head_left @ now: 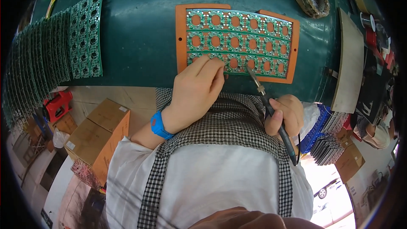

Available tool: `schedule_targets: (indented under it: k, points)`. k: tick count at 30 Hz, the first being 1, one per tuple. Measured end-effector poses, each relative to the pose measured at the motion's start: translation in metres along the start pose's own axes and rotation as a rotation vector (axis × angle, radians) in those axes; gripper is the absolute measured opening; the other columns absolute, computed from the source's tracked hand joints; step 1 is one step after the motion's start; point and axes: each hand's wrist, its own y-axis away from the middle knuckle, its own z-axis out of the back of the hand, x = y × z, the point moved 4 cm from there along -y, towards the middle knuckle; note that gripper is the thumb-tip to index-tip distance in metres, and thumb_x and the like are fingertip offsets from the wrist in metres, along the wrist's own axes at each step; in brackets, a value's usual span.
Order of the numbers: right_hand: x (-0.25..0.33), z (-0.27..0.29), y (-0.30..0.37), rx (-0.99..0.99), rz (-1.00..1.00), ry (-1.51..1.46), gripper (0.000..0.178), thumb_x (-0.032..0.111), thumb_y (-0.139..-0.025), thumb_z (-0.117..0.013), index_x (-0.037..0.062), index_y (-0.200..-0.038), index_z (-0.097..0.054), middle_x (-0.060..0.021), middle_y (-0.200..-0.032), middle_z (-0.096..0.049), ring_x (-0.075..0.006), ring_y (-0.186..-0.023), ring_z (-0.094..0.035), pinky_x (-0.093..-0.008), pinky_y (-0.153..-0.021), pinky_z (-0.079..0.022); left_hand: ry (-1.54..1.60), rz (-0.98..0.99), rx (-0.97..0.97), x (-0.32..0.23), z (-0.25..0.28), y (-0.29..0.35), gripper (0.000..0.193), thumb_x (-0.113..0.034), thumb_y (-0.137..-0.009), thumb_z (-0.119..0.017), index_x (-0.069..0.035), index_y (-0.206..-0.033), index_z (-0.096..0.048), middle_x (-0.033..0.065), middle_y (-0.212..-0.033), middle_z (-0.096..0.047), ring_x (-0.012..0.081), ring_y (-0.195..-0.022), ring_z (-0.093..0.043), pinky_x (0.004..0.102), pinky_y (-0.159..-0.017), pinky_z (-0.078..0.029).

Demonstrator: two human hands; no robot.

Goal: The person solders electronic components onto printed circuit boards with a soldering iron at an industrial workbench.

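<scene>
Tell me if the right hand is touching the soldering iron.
Touching. The head view shows the right hand gripping the soldering iron partway along its length, with no gap between them.

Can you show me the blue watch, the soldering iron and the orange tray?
Watch (160,125): head view, on its blue body.
Soldering iron (267,103): head view, on its dark handle.
Tray (181,27): head view, on its left rim.

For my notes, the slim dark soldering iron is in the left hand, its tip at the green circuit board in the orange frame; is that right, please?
Wrong hand: the head view shows the slim dark soldering iron in the right hand, its tip at the green circuit board in the orange frame.
</scene>
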Motion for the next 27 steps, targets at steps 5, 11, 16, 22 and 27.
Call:
schedule_targets:
  k: [5, 11, 16, 22, 27]
  points:
    - [0.003, -0.007, -0.005, 0.031, -0.01, -0.069, 0.009, 0.003, -0.069, -0.056, -0.004, -0.072, -0.061, -0.0104, -0.058, -0.057, -0.0222, -0.046, -0.054, -0.0311, -0.042, -0.043, -0.014, -0.024, -0.022, 0.002, 0.003, 0.006, 0.016, -0.002, -0.077, -0.065, -0.004, -0.092, -0.06, 0.0087, -0.081, -0.056, 0.0256, -0.067, -0.06, 0.0345, -0.056, -0.05]
    - [0.001, -0.02, -0.007, 0.1, -0.057, -0.075, 0.008, 0.002, -0.07, -0.058, -0.0036, -0.073, -0.062, -0.0096, -0.059, -0.057, -0.0216, -0.046, -0.055, -0.0299, -0.042, -0.042, -0.003, -0.027, -0.053, 0.007, -0.004, 0.004, 0.015, 0.003, -0.077, -0.065, -0.002, -0.09, -0.063, 0.0087, -0.076, -0.057, 0.0239, -0.061, -0.058, 0.0318, -0.053, -0.045]
    - [0.005, -0.021, -0.006, 0.099, -0.036, -0.089, 0.008, 0.003, -0.071, -0.059, -0.0036, -0.074, -0.062, -0.0093, -0.059, -0.057, -0.0212, -0.046, -0.055, -0.0295, -0.042, -0.043, -0.019, -0.052, -0.065, 0.003, 0.0, 0.004, 0.015, 0.003, -0.076, -0.066, -0.003, -0.089, -0.064, 0.0078, -0.076, -0.057, 0.0236, -0.062, -0.058, 0.0322, -0.053, -0.046]
    - [0.004, -0.019, -0.006, 0.122, -0.027, -0.059, 0.007, 0.002, -0.072, -0.058, -0.0035, -0.074, -0.062, -0.0096, -0.06, -0.058, -0.0216, -0.047, -0.056, -0.03, -0.043, -0.044, -0.104, -0.069, -0.039, 0.002, 0.005, 0.004, 0.016, -0.002, -0.074, -0.067, -0.006, -0.089, -0.066, 0.005, -0.077, -0.056, 0.0217, -0.065, -0.058, 0.0319, -0.054, -0.047]
    - [-0.003, -0.005, -0.019, 0.014, -0.161, 0.016, 0.008, 0.002, -0.071, -0.058, -0.0044, -0.075, -0.062, -0.0116, -0.06, -0.059, -0.0244, -0.049, -0.058, -0.0315, -0.046, -0.046, -0.118, -0.119, -0.178, 0.009, 0.024, 0.002, 0.014, -0.004, -0.074, -0.068, -0.007, -0.087, -0.065, 0.004, -0.074, -0.054, 0.0214, -0.064, -0.057, 0.0322, -0.053, -0.046]
